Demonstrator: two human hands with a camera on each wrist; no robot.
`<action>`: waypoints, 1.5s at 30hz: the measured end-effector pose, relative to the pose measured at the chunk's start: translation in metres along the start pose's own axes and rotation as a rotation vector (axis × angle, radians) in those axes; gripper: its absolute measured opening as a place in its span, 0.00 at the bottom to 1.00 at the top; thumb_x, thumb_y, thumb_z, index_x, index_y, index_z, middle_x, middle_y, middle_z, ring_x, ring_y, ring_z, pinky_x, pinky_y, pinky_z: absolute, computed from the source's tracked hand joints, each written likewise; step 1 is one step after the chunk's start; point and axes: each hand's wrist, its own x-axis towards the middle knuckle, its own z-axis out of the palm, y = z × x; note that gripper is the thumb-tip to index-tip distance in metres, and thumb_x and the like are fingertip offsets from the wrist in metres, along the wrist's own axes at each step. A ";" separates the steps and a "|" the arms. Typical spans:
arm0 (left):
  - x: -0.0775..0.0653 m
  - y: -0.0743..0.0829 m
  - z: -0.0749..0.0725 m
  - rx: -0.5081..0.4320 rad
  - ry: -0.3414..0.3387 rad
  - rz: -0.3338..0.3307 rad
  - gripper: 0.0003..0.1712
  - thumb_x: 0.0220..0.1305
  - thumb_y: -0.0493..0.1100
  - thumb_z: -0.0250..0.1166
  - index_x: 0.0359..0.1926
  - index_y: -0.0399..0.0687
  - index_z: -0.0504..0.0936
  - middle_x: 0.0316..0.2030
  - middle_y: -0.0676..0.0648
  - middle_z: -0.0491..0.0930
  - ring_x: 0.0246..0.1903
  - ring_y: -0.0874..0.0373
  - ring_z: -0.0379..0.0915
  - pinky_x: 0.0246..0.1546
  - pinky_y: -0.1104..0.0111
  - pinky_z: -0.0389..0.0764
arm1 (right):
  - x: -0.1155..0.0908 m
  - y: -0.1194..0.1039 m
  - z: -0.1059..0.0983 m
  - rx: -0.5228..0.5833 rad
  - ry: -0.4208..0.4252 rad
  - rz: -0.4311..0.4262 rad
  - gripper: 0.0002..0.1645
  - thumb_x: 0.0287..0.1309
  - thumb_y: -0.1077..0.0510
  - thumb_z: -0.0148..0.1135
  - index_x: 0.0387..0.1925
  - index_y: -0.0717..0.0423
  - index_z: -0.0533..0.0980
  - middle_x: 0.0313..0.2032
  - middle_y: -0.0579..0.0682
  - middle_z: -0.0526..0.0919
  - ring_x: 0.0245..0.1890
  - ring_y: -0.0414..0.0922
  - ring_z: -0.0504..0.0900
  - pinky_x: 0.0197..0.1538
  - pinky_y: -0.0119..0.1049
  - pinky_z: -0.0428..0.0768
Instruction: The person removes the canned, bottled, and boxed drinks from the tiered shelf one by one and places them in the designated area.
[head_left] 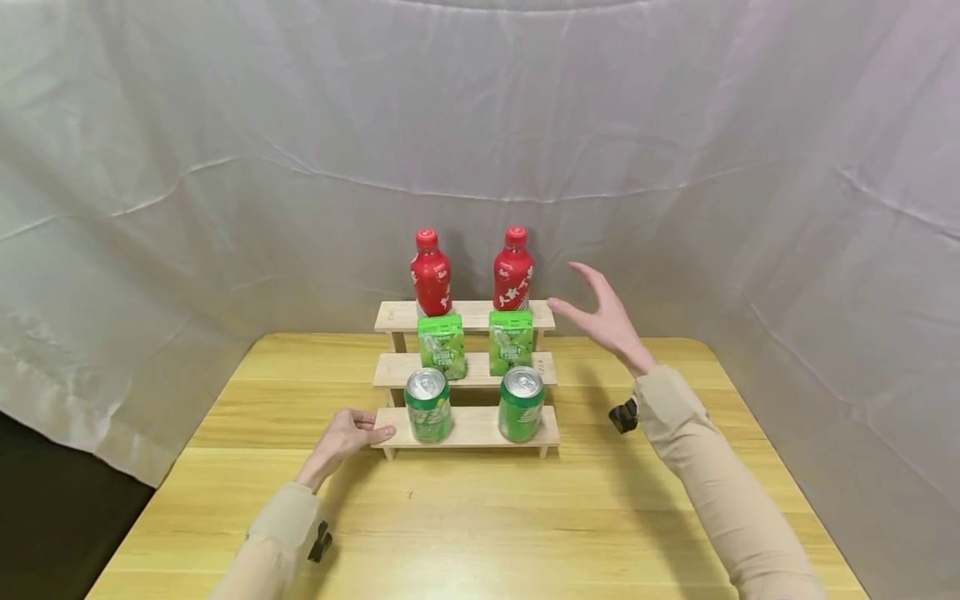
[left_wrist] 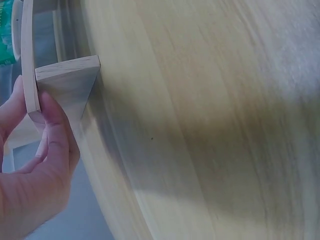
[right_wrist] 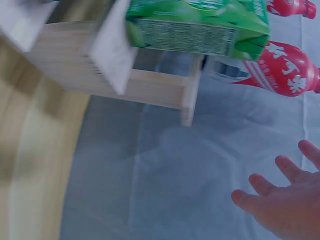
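A three-step wooden shelf stands on the table. My left hand pinches the left end of its lowest board, thumb on top and fingers beneath, as the left wrist view shows. Off to the right of the top step, my right hand is raised with fingers spread and nothing in it. Nearest to it is a red bottle on the top board, beside another red bottle. Two green drink cartons stand on the middle step. On the lowest are two green cans, one left and one right.
The wooden table runs back to a grey cloth that hangs behind and along both sides. A black area shows at the lower left. Small black devices are worn at both wrists.
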 end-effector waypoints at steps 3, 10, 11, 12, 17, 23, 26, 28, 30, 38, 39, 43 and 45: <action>0.000 0.000 -0.001 -0.001 -0.002 0.000 0.31 0.60 0.44 0.73 0.54 0.23 0.75 0.39 0.39 0.83 0.38 0.55 0.78 0.44 0.63 0.83 | 0.011 -0.012 0.000 0.030 -0.018 -0.003 0.49 0.61 0.41 0.67 0.78 0.44 0.55 0.79 0.52 0.54 0.79 0.57 0.52 0.77 0.64 0.55; 0.000 0.001 -0.001 -0.004 0.000 -0.014 0.32 0.60 0.43 0.73 0.54 0.22 0.74 0.40 0.38 0.83 0.38 0.54 0.78 0.46 0.63 0.83 | 0.033 -0.033 0.004 0.107 -0.081 -0.031 0.48 0.61 0.48 0.68 0.77 0.51 0.56 0.78 0.54 0.57 0.78 0.60 0.54 0.75 0.64 0.59; 0.001 0.001 -0.001 -0.003 -0.001 -0.014 0.32 0.60 0.43 0.73 0.55 0.22 0.74 0.41 0.37 0.83 0.39 0.54 0.79 0.46 0.63 0.83 | 0.036 -0.035 0.005 0.121 -0.089 -0.037 0.48 0.61 0.49 0.68 0.76 0.52 0.56 0.78 0.55 0.58 0.77 0.61 0.55 0.75 0.64 0.59; 0.001 0.001 -0.001 -0.002 -0.002 -0.012 0.32 0.60 0.43 0.73 0.55 0.21 0.74 0.41 0.36 0.83 0.40 0.54 0.79 0.47 0.62 0.83 | 0.039 -0.037 0.007 0.136 -0.095 -0.043 0.47 0.62 0.50 0.68 0.76 0.53 0.56 0.77 0.55 0.58 0.77 0.61 0.55 0.75 0.65 0.59; 0.000 0.002 -0.001 -0.002 0.002 -0.011 0.31 0.60 0.43 0.73 0.54 0.22 0.74 0.41 0.36 0.83 0.39 0.54 0.79 0.46 0.63 0.83 | 0.047 -0.047 0.014 0.165 -0.113 -0.048 0.45 0.61 0.50 0.69 0.74 0.53 0.59 0.75 0.56 0.62 0.76 0.62 0.57 0.75 0.64 0.60; 0.000 0.002 -0.001 -0.016 0.005 -0.016 0.29 0.60 0.42 0.73 0.53 0.22 0.75 0.40 0.37 0.83 0.37 0.55 0.79 0.44 0.64 0.84 | 0.055 -0.053 0.023 0.196 -0.128 -0.027 0.45 0.60 0.52 0.69 0.73 0.54 0.59 0.72 0.56 0.66 0.73 0.58 0.64 0.73 0.60 0.67; 0.000 0.001 -0.002 -0.013 0.002 -0.013 0.30 0.60 0.42 0.73 0.54 0.21 0.74 0.40 0.36 0.83 0.38 0.55 0.79 0.44 0.64 0.83 | 0.058 -0.054 0.027 0.209 -0.127 -0.033 0.45 0.61 0.55 0.69 0.73 0.57 0.58 0.71 0.59 0.68 0.71 0.58 0.67 0.72 0.57 0.69; 0.000 0.001 -0.002 -0.009 -0.001 -0.011 0.31 0.61 0.42 0.72 0.54 0.21 0.74 0.41 0.36 0.83 0.38 0.54 0.79 0.44 0.64 0.83 | 0.061 -0.055 0.030 0.215 -0.126 -0.037 0.44 0.61 0.57 0.68 0.73 0.59 0.58 0.70 0.61 0.69 0.70 0.58 0.68 0.72 0.56 0.70; 0.001 0.001 -0.002 -0.008 0.001 -0.014 0.31 0.60 0.43 0.73 0.55 0.22 0.74 0.41 0.36 0.83 0.39 0.54 0.79 0.45 0.64 0.83 | 0.062 -0.055 0.032 0.215 -0.122 -0.040 0.43 0.61 0.58 0.68 0.72 0.60 0.58 0.69 0.63 0.69 0.69 0.59 0.70 0.71 0.56 0.71; 0.002 0.004 -0.001 -0.011 -0.006 -0.015 0.31 0.60 0.43 0.73 0.55 0.23 0.75 0.41 0.37 0.84 0.38 0.55 0.79 0.45 0.64 0.83 | 0.065 -0.056 0.039 0.161 -0.083 -0.044 0.39 0.61 0.60 0.67 0.69 0.60 0.60 0.67 0.63 0.71 0.66 0.58 0.72 0.68 0.56 0.74; 0.002 0.003 -0.001 -0.013 -0.007 -0.010 0.30 0.61 0.43 0.73 0.54 0.22 0.75 0.40 0.37 0.84 0.37 0.56 0.80 0.45 0.64 0.83 | 0.065 -0.056 0.039 0.155 -0.075 -0.044 0.39 0.61 0.60 0.67 0.69 0.60 0.60 0.66 0.62 0.71 0.66 0.59 0.73 0.68 0.56 0.74; 0.002 0.003 0.000 -0.026 -0.012 0.007 0.28 0.61 0.41 0.73 0.53 0.22 0.76 0.38 0.38 0.86 0.34 0.58 0.80 0.43 0.66 0.84 | 0.064 -0.057 0.040 0.146 -0.052 -0.042 0.38 0.60 0.59 0.68 0.68 0.59 0.62 0.65 0.63 0.72 0.64 0.60 0.73 0.66 0.57 0.75; 0.002 0.002 0.000 -0.031 -0.013 0.012 0.28 0.60 0.41 0.72 0.53 0.21 0.75 0.38 0.37 0.86 0.34 0.59 0.80 0.43 0.67 0.84 | 0.064 -0.058 0.039 0.139 -0.043 -0.041 0.38 0.60 0.59 0.69 0.68 0.59 0.62 0.65 0.63 0.72 0.64 0.60 0.73 0.66 0.57 0.75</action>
